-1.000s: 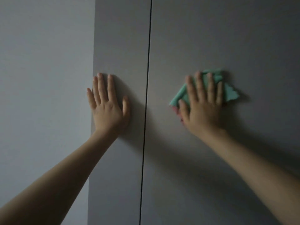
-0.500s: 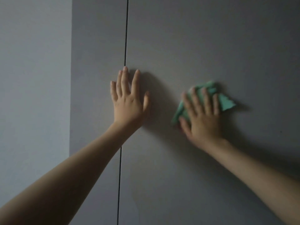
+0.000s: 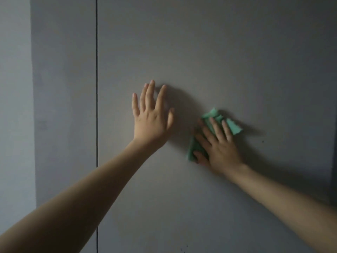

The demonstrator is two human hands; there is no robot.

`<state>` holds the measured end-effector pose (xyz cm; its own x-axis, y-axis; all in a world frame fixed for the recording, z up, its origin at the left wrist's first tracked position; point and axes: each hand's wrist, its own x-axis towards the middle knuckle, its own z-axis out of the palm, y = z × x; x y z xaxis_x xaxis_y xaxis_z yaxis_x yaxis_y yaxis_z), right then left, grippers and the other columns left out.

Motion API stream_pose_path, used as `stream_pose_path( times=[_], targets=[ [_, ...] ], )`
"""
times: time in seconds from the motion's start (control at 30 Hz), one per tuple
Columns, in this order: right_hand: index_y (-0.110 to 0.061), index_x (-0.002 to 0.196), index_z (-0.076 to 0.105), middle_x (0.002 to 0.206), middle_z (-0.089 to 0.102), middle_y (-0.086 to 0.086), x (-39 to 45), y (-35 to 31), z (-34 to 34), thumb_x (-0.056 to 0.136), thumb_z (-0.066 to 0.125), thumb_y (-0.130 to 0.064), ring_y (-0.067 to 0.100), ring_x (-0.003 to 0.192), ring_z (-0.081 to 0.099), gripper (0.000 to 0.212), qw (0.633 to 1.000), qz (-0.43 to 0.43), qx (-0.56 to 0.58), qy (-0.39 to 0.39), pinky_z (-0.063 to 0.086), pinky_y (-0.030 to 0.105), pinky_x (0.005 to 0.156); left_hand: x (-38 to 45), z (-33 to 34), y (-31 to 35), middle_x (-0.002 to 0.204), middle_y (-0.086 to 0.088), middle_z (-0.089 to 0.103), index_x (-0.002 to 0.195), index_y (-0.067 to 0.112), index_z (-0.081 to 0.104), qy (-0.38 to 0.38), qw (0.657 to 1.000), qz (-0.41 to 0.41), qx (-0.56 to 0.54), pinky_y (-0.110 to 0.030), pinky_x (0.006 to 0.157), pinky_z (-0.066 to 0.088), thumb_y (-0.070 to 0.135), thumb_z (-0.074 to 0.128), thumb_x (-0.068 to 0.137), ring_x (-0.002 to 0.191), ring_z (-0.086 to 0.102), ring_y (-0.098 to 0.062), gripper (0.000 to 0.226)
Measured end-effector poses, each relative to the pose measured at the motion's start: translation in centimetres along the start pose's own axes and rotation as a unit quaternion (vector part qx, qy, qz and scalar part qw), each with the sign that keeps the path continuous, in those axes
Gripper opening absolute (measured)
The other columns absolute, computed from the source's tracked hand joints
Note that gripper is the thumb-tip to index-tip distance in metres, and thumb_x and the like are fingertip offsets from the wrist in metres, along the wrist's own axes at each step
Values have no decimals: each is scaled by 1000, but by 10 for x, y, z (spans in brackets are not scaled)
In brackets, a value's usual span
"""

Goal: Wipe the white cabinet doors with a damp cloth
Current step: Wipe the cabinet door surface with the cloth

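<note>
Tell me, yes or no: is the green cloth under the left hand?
No. The green cloth is pressed to the cabinet door under the right hand; the left hand holds nothing.

The right hand [image 3: 218, 148] lay flat on a green cloth [image 3: 215, 125], pressing it against the wide cabinet door [image 3: 209, 52]. Beside it, the left hand [image 3: 151, 121] rested on the same door with fingers spread. A dark vertical seam [image 3: 96, 70] separated this door from a narrower door [image 3: 63, 88] further left.
</note>
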<state>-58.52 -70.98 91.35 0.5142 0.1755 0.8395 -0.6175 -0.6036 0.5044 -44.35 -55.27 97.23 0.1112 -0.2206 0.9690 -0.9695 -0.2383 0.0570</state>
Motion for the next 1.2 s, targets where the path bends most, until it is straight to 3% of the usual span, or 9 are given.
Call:
stream_pose_path(
  times=[0.1,0.27,0.33,0.43,0.5,0.73,0.93,1.1,1.2],
  targets=[
    [-15,135,51,141,48,14,-11,57,-4,87,37,-48,43,129,42,60,998,-45,-38,-10,26,66,105,4,4,20,158,-14,12,149,15,27,-4,1000,15,-16,-43,117,-6,38,38,92,147,5,-27,62],
    [-15,149,26,156,21,13,16,114,-10,87,21,-53,42,143,16,73,942,334,29,17,9,60,113,6,12,35,159,-13,9,150,15,23,-13,1000,7,-17,-40,117,-6,34,44,94,147,2,-26,63],
    [-14,147,32,154,27,15,12,83,-7,86,28,-52,46,139,21,72,956,293,24,15,10,64,110,7,18,45,159,-13,7,150,15,22,-19,1000,3,-13,-39,116,-9,33,44,94,147,0,-25,63],
    [-17,139,47,146,42,13,-30,38,2,85,41,-52,48,133,35,65,996,87,17,14,19,65,109,9,26,63,159,-13,6,150,15,21,-23,1000,10,-16,-40,116,-11,34,43,94,147,-1,-25,63],
    [-22,140,46,147,41,10,-46,49,0,84,42,-58,43,134,35,66,1000,29,4,-6,20,60,110,11,31,75,159,-13,7,150,16,22,-22,999,20,-22,-40,116,-11,34,42,95,147,-1,-25,62],
    [-27,147,29,149,18,35,-17,102,0,81,35,-69,53,138,15,79,986,165,3,6,14,63,109,15,49,100,159,-14,9,150,14,25,-4,999,29,-28,-38,115,-12,33,44,96,147,2,-25,60],
    [-29,141,41,146,31,32,-68,107,13,87,45,-57,51,135,27,62,999,34,-6,20,18,64,109,24,64,116,158,-16,12,149,12,26,0,999,44,-9,-40,116,-10,32,42,96,147,4,-28,59],
    [-22,146,32,150,25,30,-46,181,1,92,31,-54,50,137,22,64,959,279,-16,40,19,63,109,26,76,118,159,-15,9,150,12,22,-11,998,53,26,-44,117,-10,34,46,93,147,1,-30,65],
    [-20,147,32,148,29,29,-62,140,14,93,31,-52,51,136,25,62,967,247,3,65,19,65,109,25,84,121,158,-18,8,151,10,20,-6,998,40,41,-45,116,-11,37,44,92,147,0,-32,68]
  ],
)
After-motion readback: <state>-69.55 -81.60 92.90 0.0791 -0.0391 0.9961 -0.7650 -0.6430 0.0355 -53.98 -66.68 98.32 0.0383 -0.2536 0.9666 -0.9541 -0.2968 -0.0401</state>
